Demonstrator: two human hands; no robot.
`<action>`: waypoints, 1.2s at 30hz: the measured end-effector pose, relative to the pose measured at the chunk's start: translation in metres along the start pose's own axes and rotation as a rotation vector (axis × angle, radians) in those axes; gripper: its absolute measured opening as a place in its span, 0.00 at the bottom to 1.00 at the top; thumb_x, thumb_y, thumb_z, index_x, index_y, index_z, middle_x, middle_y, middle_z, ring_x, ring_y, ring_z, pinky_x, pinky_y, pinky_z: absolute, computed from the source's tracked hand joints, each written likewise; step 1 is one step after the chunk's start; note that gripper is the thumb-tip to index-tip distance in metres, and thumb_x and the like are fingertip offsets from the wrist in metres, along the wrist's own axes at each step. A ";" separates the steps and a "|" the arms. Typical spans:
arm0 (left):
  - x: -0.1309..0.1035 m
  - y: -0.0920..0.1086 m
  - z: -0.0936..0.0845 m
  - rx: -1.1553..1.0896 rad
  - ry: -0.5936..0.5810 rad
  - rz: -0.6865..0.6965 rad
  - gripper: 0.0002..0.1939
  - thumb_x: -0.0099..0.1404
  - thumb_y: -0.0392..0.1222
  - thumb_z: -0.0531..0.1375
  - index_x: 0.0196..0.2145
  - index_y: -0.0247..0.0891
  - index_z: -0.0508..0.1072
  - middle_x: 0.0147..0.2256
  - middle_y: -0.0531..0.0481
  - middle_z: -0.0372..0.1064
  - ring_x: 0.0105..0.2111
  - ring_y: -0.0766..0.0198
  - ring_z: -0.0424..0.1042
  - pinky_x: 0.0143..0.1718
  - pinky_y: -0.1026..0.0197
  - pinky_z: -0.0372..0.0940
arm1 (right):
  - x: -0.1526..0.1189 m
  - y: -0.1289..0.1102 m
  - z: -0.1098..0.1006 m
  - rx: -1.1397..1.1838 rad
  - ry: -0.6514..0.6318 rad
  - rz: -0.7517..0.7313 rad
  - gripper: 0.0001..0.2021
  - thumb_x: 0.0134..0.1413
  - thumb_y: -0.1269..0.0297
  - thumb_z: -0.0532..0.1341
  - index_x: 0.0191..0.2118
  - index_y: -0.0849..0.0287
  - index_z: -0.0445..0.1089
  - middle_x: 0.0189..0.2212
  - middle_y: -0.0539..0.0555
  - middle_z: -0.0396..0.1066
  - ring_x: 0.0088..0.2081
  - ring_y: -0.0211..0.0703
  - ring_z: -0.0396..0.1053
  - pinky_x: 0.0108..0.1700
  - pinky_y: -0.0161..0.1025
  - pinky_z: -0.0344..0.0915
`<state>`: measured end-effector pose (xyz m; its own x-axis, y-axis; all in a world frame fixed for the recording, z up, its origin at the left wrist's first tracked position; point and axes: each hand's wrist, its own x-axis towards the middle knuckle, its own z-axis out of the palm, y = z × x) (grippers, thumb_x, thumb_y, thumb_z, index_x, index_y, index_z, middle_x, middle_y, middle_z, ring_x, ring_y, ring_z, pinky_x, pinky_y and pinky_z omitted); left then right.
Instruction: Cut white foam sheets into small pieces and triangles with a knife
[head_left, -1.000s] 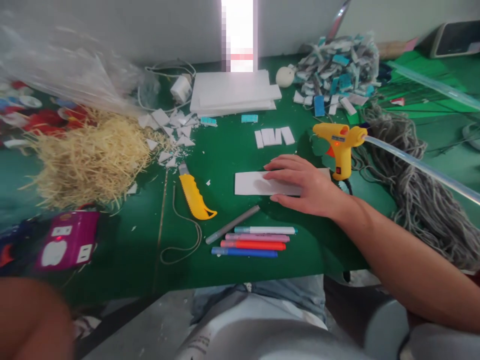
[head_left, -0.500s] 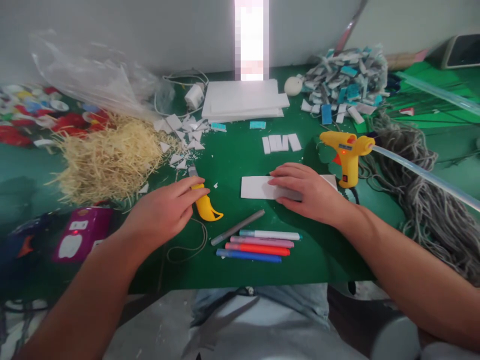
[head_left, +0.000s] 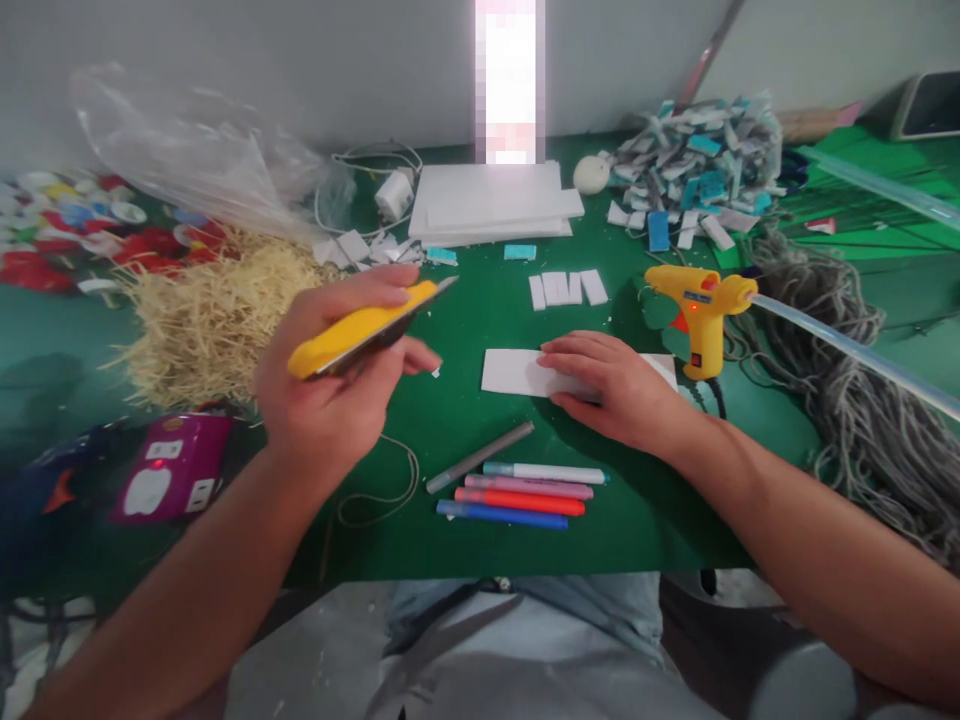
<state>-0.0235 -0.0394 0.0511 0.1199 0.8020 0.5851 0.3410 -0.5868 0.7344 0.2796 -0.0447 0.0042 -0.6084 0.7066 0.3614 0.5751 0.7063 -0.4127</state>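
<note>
Raised above the green table [head_left: 480, 550], my left hand [head_left: 330, 370] is closed round a yellow utility knife [head_left: 367, 328], whose blade points up and to the right. My right hand [head_left: 600, 380] lies flat, fingers stretched out, over a white foam-board strip [head_left: 510, 372] that covers part of the table before me. The strip's middle is hidden under that hand. Behind it lie several small white cut pieces [head_left: 562, 288]. Nearer my body, a row of markers [head_left: 525, 493] and a grey stick [head_left: 480, 457] rest on the tabletop.
A yellow glue gun [head_left: 697, 315] with a clear glue stick stands right of my right hand, beside grey yarn [head_left: 825, 320]. Straw [head_left: 225, 310] and a purple power socket [head_left: 172, 468] are at left. White sheets [head_left: 491, 205] and a scrap heap [head_left: 697, 165] lie at the back.
My left hand has picked up the yellow utility knife from the table, lifting and turning it so the blade points right. My right hand stays on the white strip.
</note>
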 end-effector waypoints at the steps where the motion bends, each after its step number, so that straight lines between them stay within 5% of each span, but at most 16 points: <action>1: 0.002 0.001 0.009 -0.099 0.013 -0.059 0.11 0.70 0.36 0.67 0.49 0.47 0.78 0.57 0.53 0.78 0.36 0.61 0.84 0.29 0.58 0.78 | 0.000 0.000 0.001 -0.007 -0.004 0.006 0.17 0.68 0.67 0.61 0.59 0.63 0.76 0.55 0.67 0.80 0.57 0.58 0.77 0.59 0.59 0.76; 4: 0.003 -0.003 0.026 -0.300 -0.001 -0.167 0.09 0.69 0.38 0.68 0.46 0.46 0.78 0.55 0.50 0.80 0.37 0.60 0.84 0.30 0.60 0.80 | 0.000 -0.003 0.004 -0.062 -0.003 -0.004 0.18 0.70 0.66 0.59 0.59 0.63 0.76 0.56 0.67 0.80 0.57 0.58 0.77 0.59 0.59 0.76; 8: -0.006 -0.014 0.030 -0.231 -0.009 -0.052 0.09 0.66 0.38 0.71 0.43 0.44 0.80 0.53 0.49 0.79 0.40 0.63 0.81 0.39 0.61 0.79 | 0.000 -0.008 0.006 -0.174 -0.011 -0.027 0.17 0.72 0.68 0.55 0.58 0.64 0.76 0.56 0.66 0.80 0.58 0.57 0.77 0.58 0.56 0.77; 12: -0.014 -0.018 0.024 -0.084 0.115 0.076 0.08 0.68 0.43 0.71 0.44 0.45 0.80 0.42 0.51 0.81 0.43 0.60 0.81 0.46 0.57 0.79 | 0.006 -0.014 0.002 -0.190 -0.087 0.006 0.20 0.70 0.70 0.54 0.61 0.67 0.74 0.56 0.70 0.79 0.58 0.59 0.76 0.58 0.57 0.77; 21: -0.012 -0.022 0.019 0.145 0.032 0.284 0.16 0.70 0.41 0.66 0.54 0.41 0.76 0.50 0.45 0.75 0.47 0.58 0.78 0.37 0.60 0.77 | 0.037 -0.026 -0.003 -0.257 -0.318 0.068 0.22 0.67 0.70 0.57 0.62 0.67 0.73 0.55 0.68 0.77 0.58 0.59 0.74 0.61 0.56 0.72; 27: -0.012 -0.020 0.012 0.259 0.037 0.216 0.12 0.74 0.52 0.60 0.49 0.45 0.75 0.44 0.45 0.75 0.44 0.53 0.78 0.43 0.50 0.78 | 0.034 -0.013 0.008 -0.163 -0.178 0.001 0.21 0.68 0.68 0.57 0.62 0.67 0.73 0.56 0.69 0.78 0.58 0.58 0.75 0.60 0.56 0.72; 31: -0.011 -0.020 0.011 0.201 0.085 0.176 0.16 0.72 0.56 0.61 0.50 0.46 0.77 0.41 0.45 0.71 0.38 0.55 0.75 0.34 0.53 0.74 | 0.027 -0.009 0.005 -0.158 -0.077 -0.060 0.20 0.68 0.67 0.59 0.61 0.67 0.73 0.57 0.70 0.78 0.58 0.59 0.76 0.63 0.59 0.71; 36: -0.018 -0.022 0.007 0.259 -0.016 0.146 0.23 0.74 0.66 0.59 0.51 0.49 0.80 0.33 0.47 0.74 0.29 0.57 0.73 0.31 0.54 0.72 | 0.023 -0.010 -0.008 -0.271 -0.110 -0.016 0.17 0.65 0.66 0.60 0.56 0.63 0.77 0.54 0.67 0.79 0.53 0.60 0.77 0.55 0.55 0.74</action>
<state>-0.0262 -0.0403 0.0217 0.1986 0.7143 0.6711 0.5451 -0.6496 0.5300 0.2641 -0.0355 0.0236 -0.6658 0.6966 0.2673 0.6810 0.7137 -0.1637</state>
